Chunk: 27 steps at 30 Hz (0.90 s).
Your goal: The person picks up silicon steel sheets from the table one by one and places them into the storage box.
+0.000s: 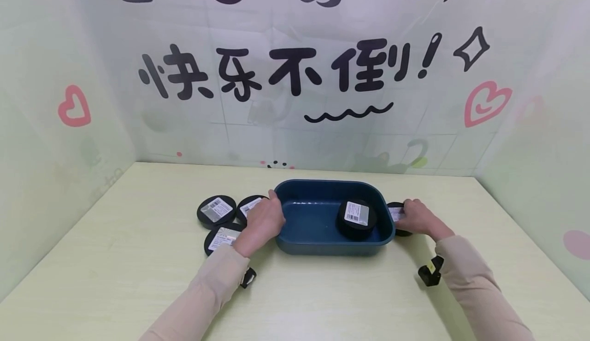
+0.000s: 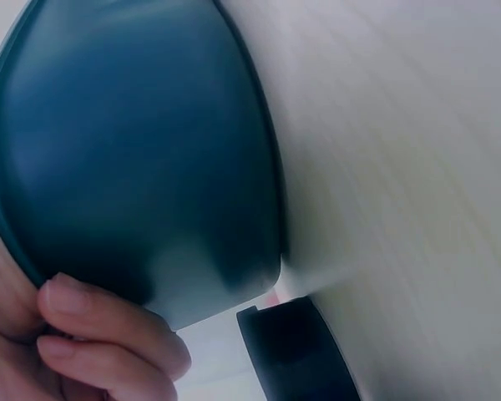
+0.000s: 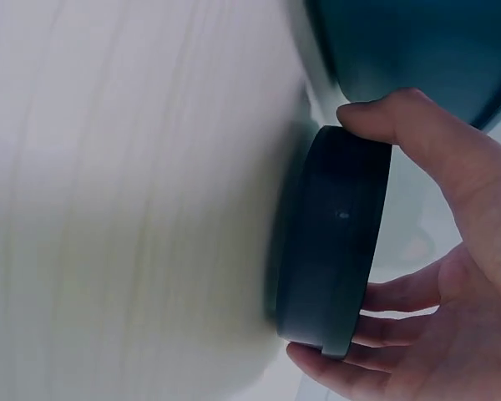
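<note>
A dark blue rectangular tub [image 1: 332, 249] stands on the table. My left hand [image 1: 264, 224] grips its left end; in the left wrist view the fingers [image 2: 108, 322] curl against the end wall at the rim. Inside the tub, toward its right end, lies a round black case [image 1: 357, 223] with a white label on top. Just outside the right end, my right hand [image 1: 420, 217] holds another black round case [image 3: 338, 234], thumb on one side of its edge and fingers on the other. It sits low at the tabletop, its label partly covered by the hand.
Three more labelled black cases lie left of the tub: one at the back left [image 1: 216, 211], one partly behind the left hand [image 1: 249, 204], and one nearer [image 1: 223, 238], partly covered by the left forearm. A printed backdrop [image 1: 272, 141] rises behind the table.
</note>
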Tool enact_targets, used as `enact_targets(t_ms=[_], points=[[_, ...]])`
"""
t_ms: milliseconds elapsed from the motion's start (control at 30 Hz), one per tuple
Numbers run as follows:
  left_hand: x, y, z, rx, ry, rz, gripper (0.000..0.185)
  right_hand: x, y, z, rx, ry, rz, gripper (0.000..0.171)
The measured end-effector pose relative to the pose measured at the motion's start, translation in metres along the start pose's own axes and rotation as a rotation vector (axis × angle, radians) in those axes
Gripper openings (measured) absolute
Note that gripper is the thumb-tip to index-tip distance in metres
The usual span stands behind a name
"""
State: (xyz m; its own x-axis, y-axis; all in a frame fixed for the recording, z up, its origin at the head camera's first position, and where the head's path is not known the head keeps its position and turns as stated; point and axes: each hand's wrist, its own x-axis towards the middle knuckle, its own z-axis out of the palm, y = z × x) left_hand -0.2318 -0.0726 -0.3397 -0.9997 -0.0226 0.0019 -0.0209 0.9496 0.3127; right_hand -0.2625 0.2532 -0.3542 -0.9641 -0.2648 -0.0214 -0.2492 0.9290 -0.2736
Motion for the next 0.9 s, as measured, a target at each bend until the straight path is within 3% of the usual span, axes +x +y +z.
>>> enact_targets(t_ms=[433,900], points=[[0.001,0.0,-0.001,0.005,-0.013,0.002,0.061,-0.016,-0.001,-0.015,-0.009,-0.005,0.035,0.07],[0.0,0.001,-0.001,0.002,-0.018,-0.011,0.062,-0.024,-0.012,-0.032,-0.013,0.06,0.006,0.076]])
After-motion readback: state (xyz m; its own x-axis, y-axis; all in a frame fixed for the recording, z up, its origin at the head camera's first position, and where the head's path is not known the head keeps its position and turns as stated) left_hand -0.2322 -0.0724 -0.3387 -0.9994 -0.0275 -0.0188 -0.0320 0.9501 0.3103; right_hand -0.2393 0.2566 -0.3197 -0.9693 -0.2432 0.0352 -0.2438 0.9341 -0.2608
